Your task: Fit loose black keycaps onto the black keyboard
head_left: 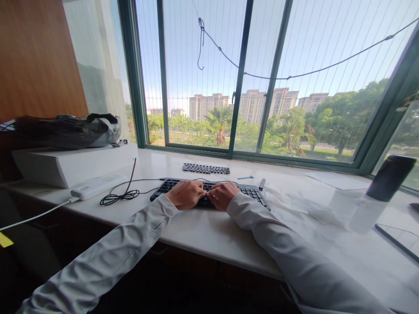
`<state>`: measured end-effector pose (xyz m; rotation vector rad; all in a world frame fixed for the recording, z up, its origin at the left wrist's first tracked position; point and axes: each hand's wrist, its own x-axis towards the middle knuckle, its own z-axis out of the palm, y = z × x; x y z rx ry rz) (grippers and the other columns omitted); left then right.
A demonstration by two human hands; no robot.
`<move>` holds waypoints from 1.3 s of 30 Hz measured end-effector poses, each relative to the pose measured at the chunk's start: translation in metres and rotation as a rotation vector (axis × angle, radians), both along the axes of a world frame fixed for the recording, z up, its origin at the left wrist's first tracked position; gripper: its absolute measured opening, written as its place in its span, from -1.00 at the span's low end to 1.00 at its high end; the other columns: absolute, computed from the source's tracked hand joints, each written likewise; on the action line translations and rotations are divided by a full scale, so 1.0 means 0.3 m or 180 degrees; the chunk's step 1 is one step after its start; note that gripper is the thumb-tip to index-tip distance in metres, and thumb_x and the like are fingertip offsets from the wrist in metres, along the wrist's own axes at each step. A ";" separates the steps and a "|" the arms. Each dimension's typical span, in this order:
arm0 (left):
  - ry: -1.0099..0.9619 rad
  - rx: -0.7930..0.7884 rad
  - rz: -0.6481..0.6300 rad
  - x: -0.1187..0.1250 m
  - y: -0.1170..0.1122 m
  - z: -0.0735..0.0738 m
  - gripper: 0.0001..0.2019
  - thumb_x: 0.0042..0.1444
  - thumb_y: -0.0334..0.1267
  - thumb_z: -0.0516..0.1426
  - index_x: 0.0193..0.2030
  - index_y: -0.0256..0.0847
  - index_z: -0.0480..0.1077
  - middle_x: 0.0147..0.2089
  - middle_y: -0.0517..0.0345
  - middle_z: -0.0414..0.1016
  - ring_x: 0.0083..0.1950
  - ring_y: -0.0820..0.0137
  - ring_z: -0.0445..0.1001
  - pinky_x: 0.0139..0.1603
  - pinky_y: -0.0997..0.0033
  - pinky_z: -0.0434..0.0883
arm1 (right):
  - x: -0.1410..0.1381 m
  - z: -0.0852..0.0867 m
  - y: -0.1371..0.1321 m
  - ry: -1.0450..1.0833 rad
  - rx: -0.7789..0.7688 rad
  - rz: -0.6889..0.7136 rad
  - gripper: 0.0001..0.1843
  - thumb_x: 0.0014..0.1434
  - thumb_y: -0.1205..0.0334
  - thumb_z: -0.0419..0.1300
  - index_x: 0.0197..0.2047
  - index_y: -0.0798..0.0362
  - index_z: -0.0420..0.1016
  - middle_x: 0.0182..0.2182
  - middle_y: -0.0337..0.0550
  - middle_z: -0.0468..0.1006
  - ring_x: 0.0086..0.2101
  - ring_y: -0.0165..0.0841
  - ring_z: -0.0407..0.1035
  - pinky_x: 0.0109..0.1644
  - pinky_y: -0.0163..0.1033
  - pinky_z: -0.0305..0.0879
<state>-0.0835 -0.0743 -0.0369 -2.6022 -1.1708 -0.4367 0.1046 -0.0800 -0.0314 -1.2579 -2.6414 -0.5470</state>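
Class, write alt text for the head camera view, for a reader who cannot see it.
A person's left hand and right hand are close together over a black keyboard on a pale countertop; behind it, near a window, lies a block of dark keys.

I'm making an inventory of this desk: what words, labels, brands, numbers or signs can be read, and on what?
No text is readable.
Keyboard: any key markings are too small to read.
Dark key panel behind it: likewise too small.
White power strip: no legible label.
Yellow tag: no legible writing.
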 end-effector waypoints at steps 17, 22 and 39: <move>-0.0324 0.0394 0.1062 -0.019 0.080 -0.011 -0.57 0.28 -0.10 -0.14 -0.30 -0.11 0.53 -0.16 0.05 0.54 -0.19 0.25 0.49 -0.26 0.34 0.27 | 0.060 0.016 0.027 0.0542 -0.0025 0.0004 -0.61 0.34 0.06 -0.09 0.00 -0.21 0.53 -0.17 -0.17 0.60 -0.22 -0.31 0.48 -0.26 -0.29 0.24; -0.0015 0.0117 0.1096 -0.026 0.243 0.045 -0.66 0.20 -0.09 -0.03 -0.20 -0.10 0.56 -0.15 0.01 0.56 -0.14 0.22 0.49 -0.15 0.31 0.31 | 0.106 0.016 0.086 0.0711 0.0044 -0.0813 -0.59 0.32 0.08 -0.08 -0.05 -0.09 0.57 -0.16 -0.05 0.61 -0.19 -0.21 0.49 -0.19 -0.19 0.30; 0.0749 0.0109 0.0733 0.194 0.644 0.006 -0.84 -0.05 -0.28 0.18 -0.31 -0.19 0.55 -0.18 -0.04 0.58 -0.17 0.23 0.51 -0.10 0.31 0.33 | 0.145 -0.025 0.146 0.0745 -0.0223 -0.1041 -0.63 0.22 0.07 0.04 -0.19 0.04 0.63 -0.24 0.10 0.62 -0.23 -0.13 0.51 -0.20 -0.14 0.33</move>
